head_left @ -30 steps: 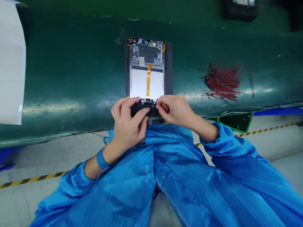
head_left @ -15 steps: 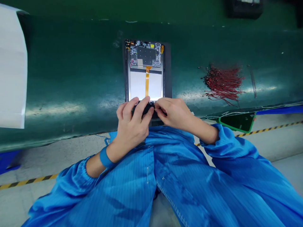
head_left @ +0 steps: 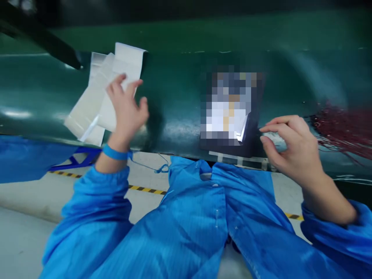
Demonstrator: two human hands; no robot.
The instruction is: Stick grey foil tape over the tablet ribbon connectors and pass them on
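Note:
My left hand (head_left: pixel 126 106) is over several overlapping white and pale strips of sheet (head_left: pixel 85 106), fingers spread, with nothing seen in it. Whether the fingertips touch the top strip I cannot tell. To the right of an opened tablet (head_left: pixel 216 116), my right hand (head_left: pixel 299 149) is raised, thumb and forefinger curved toward each other with a small gap between. Nothing shows in that gap. The tablet lies on a dark pad (head_left: pixel 254 131); most of it is blurred into blocks, though a white panel and an orange ribbon strip can be made out.
A bundle of thin dark-red wires (head_left: pixel 345 126) lies right of my right hand. A dark bar (head_left: pixel 43 37) juts in at the upper left. The green mat's front edge runs just before my lap. A blue cord (head_left: pixel 161 168) hangs near my left wristband (head_left: pixel 116 152).
Both hands have left the tablet's lower edge. My left hand has gone far left to the strips, and my right hand has drawn off rightward. The view has swung left.

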